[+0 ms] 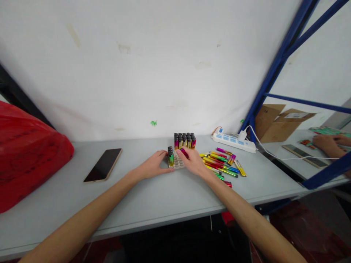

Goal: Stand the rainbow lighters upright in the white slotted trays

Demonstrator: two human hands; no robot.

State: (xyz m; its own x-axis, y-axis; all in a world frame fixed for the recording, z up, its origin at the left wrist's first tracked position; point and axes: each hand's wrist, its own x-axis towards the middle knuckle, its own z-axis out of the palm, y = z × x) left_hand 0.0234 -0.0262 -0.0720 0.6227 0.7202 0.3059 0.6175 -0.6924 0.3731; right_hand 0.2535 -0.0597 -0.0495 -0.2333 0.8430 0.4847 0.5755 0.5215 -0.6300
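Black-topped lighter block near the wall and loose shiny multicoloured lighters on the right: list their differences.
The black-topped lighter block stands upright; the loose shiny multicoloured lighters lie on their sides. The block forms tidy rows; the loose lighters point various ways. Both have bright, colourful bodies.

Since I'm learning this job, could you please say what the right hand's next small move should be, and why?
Probably lower the purple lighter into an open hole: the right hand holds it over the tray, where other lighters stand.
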